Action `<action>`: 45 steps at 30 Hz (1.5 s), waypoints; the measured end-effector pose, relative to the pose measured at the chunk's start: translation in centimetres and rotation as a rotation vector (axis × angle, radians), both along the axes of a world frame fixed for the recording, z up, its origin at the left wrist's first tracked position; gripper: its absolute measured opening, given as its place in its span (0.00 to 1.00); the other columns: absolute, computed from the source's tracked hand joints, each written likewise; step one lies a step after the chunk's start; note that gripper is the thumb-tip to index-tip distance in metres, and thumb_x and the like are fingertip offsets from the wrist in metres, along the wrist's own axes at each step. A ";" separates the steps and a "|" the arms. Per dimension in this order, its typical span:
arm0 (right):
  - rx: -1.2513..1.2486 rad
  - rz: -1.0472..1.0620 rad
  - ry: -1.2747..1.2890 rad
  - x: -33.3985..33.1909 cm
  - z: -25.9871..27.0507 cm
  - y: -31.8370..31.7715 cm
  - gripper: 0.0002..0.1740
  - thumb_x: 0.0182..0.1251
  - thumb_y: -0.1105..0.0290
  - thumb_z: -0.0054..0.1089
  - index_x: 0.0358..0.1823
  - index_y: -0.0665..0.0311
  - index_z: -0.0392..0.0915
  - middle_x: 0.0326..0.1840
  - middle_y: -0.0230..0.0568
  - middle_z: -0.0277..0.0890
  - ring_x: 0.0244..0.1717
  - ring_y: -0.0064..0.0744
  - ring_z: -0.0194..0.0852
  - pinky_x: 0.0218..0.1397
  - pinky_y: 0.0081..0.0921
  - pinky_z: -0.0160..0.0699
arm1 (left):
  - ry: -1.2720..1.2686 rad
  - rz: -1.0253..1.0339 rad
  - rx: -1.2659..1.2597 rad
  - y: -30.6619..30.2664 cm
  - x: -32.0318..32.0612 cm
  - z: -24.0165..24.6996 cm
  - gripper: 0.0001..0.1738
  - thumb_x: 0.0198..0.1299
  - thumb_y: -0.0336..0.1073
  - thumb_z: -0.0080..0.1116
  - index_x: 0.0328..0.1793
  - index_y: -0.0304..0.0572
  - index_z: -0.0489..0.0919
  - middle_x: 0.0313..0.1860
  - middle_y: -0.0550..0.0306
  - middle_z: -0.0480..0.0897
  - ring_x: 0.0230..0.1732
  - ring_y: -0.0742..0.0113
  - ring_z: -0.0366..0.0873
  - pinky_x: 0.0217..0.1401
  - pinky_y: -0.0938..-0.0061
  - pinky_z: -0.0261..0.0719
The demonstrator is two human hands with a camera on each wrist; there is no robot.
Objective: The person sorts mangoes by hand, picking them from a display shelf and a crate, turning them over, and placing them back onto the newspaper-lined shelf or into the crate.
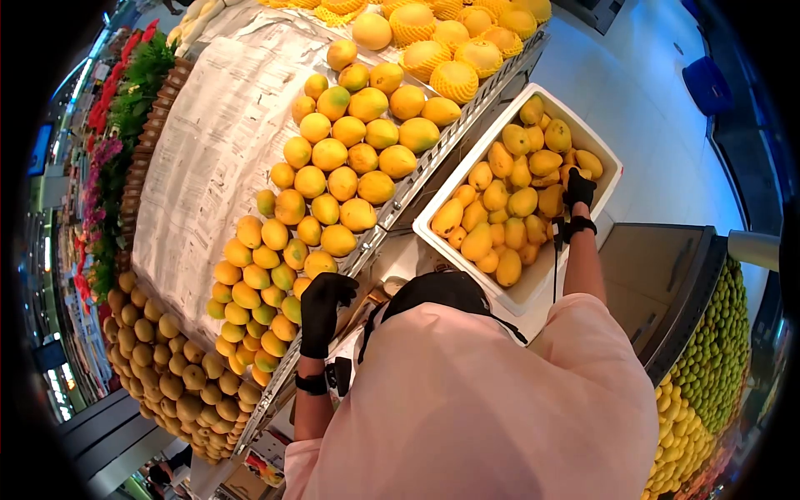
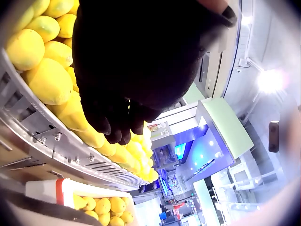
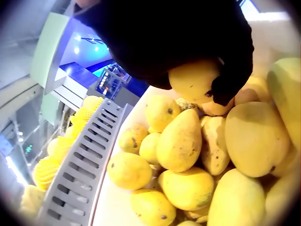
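In the head view, a white foam box [image 1: 525, 293] full of yellow mangoes stands to the right of the display shelf. My right hand [image 1: 579, 190], in a black glove, reaches into its far right end. Up close in the right wrist view, the thumb and fingers grip a mango [image 3: 193, 81] just over others marked with dark spots, such as a pear-shaped mango [image 3: 179, 141]. My gloved left hand [image 1: 327, 307] hovers at the shelf's front edge beside the rows of mangoes [image 1: 329, 153]. Its fingers hang loosely bent in the left wrist view, holding nothing.
A slotted metal rail [image 3: 80, 169] runs along the shelf front, between shelf and box. Net-wrapped yellow fruit [image 1: 454, 81] lies at the shelf's far end, brown round fruit [image 1: 171, 385] at the near left. A dark-edged stand [image 1: 667, 287] with green fruit is at the right.
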State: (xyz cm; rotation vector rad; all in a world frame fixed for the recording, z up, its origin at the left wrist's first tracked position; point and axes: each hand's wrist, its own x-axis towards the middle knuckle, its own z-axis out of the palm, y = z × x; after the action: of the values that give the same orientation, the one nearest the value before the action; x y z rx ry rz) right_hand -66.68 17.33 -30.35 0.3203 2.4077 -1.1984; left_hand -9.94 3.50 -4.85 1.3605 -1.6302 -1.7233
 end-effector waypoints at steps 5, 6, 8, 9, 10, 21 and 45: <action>-0.339 0.819 0.634 4.7 1.8 1.0 0.26 0.63 0.65 0.64 0.61 0.61 0.69 0.52 0.42 0.73 0.51 0.44 0.76 0.47 0.40 0.83 | 0.004 -0.029 0.034 -0.7 -0.1 -0.1 0.09 0.68 0.29 0.49 0.42 0.31 0.79 0.34 0.54 0.83 0.34 0.71 0.80 0.37 0.78 0.77; -0.242 0.962 0.807 5.8 2.3 0.5 0.25 0.64 0.67 0.63 0.61 0.61 0.69 0.54 0.40 0.72 0.55 0.42 0.75 0.51 0.41 0.83 | 0.040 -0.018 0.026 -0.8 -0.3 -0.3 0.09 0.69 0.29 0.49 0.43 0.31 0.79 0.35 0.54 0.83 0.35 0.70 0.80 0.39 0.77 0.78; -1.024 0.413 -0.442 9.6 9.4 -2.6 0.28 0.64 0.66 0.63 0.65 0.60 0.66 0.54 0.41 0.72 0.56 0.39 0.74 0.50 0.39 0.83 | 0.107 0.004 0.014 -0.8 -0.5 -0.7 0.09 0.69 0.28 0.47 0.44 0.31 0.79 0.37 0.54 0.83 0.37 0.69 0.81 0.43 0.76 0.79; -1.090 0.451 -0.553 11.8 13.4 -3.7 0.28 0.65 0.65 0.62 0.65 0.60 0.66 0.56 0.40 0.72 0.57 0.38 0.74 0.53 0.38 0.82 | 0.113 0.005 -0.003 -0.9 -0.8 -0.7 0.09 0.69 0.28 0.47 0.45 0.31 0.78 0.37 0.53 0.83 0.39 0.68 0.81 0.46 0.75 0.80; -1.068 0.580 -0.499 12.4 12.8 -4.3 0.27 0.65 0.66 0.62 0.64 0.61 0.66 0.57 0.40 0.72 0.58 0.38 0.74 0.55 0.39 0.82 | 0.118 0.005 -0.020 -1.0 -1.0 -0.7 0.09 0.69 0.28 0.47 0.45 0.31 0.78 0.38 0.53 0.83 0.41 0.68 0.82 0.48 0.74 0.80; -1.227 0.964 -0.989 20.0 18.0 -9.8 0.41 0.64 0.64 0.65 0.74 0.67 0.54 0.68 0.45 0.66 0.66 0.41 0.69 0.64 0.39 0.76 | 0.054 -0.027 -0.219 -2.5 -2.6 -0.6 0.12 0.72 0.35 0.50 0.47 0.32 0.78 0.41 0.54 0.84 0.45 0.68 0.83 0.50 0.74 0.80; -0.738 1.345 -0.127 30.9 23.8 -13.4 0.44 0.53 0.70 0.73 0.71 0.64 0.60 0.55 0.49 0.75 0.43 0.31 0.79 0.48 0.28 0.79 | 0.231 0.015 0.050 -4.7 -6.5 0.6 0.30 0.67 0.35 0.58 0.71 0.31 0.64 0.59 0.50 0.77 0.55 0.66 0.78 0.55 0.74 0.80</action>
State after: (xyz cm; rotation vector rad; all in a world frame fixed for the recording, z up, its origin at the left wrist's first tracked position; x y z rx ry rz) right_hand -35.80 3.93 -6.58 -1.1868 1.2957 -1.1160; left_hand -16.41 -1.24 -4.27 1.1427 -1.4553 -1.8469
